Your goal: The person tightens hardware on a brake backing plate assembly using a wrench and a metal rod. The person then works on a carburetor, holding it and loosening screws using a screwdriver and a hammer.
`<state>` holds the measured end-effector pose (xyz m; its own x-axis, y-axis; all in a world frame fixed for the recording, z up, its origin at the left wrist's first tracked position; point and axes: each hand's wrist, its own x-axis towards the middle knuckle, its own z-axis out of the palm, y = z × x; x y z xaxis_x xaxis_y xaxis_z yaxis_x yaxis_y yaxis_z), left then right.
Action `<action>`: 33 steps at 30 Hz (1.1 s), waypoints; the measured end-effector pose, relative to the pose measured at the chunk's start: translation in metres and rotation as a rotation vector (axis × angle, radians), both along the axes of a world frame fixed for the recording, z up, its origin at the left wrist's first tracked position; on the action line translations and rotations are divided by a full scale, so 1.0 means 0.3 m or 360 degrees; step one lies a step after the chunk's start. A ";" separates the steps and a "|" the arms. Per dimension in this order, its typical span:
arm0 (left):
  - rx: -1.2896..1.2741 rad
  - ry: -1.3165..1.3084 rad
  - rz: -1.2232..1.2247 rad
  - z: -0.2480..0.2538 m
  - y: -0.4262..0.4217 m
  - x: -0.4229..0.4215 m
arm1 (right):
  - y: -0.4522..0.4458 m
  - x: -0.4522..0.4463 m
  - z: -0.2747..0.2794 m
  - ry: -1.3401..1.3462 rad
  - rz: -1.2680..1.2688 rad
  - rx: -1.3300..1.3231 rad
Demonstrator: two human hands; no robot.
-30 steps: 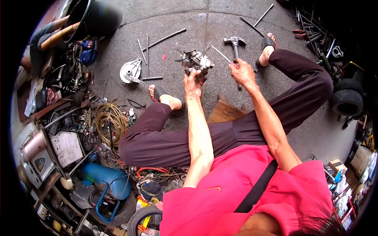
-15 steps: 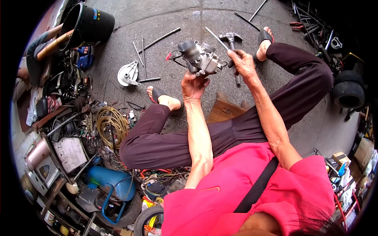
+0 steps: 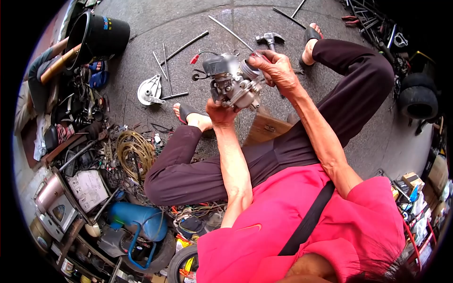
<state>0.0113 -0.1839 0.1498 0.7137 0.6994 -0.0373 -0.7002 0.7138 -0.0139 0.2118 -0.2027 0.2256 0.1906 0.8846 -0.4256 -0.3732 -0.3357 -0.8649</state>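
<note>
Speckled grey floor (image 3: 177, 16), head view: left hand (image 3: 221, 113) clamped under a silver-grey metal carburetor-like part (image 3: 240, 89) above it; right hand (image 3: 281, 73), apart, grips a thin straight metal rod (image 3: 230, 33). Firm left hold, rod tip pointed away probably works best.

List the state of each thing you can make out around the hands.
Metal part, held in left hand
Screwdriver, gripped in right hand, shaft pointing away from the person
Hammer, lying on floor, handle partly hidden
Round metal plate, lying on floor
Bucket, uncovered
Tan coil, looped
Black sandals, worn
</note>
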 end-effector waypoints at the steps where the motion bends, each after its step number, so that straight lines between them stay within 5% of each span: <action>1: 0.0006 -0.0071 -0.0011 0.004 -0.004 0.000 | -0.002 0.000 -0.001 0.0081 0.0043 0.0018; 7: -0.0035 -0.0220 -0.0182 0.042 -0.033 0.058 | -0.002 0.002 0.004 0.0263 0.0008 0.0117; 17: 0.0361 0.1642 -0.0375 0.112 -0.018 0.051 | -0.040 0.035 -0.122 0.0189 0.0000 -0.0120; 20: 0.0445 0.1673 -0.0134 0.085 -0.014 0.052 | -0.057 0.022 -0.143 0.0233 0.0057 -0.0147; 24: -0.0028 0.1033 0.0061 0.014 -0.019 0.046 | -0.042 -0.010 -0.121 0.0290 0.0125 -0.0241; 28: -0.0002 0.1184 0.0070 0.003 -0.016 0.005 | -0.042 -0.028 -0.117 0.0323 0.0212 -0.0340; 33: -0.0264 0.0761 0.0230 -0.016 -0.037 0.022 | -0.023 -0.034 -0.077 -0.0104 0.0309 -0.0253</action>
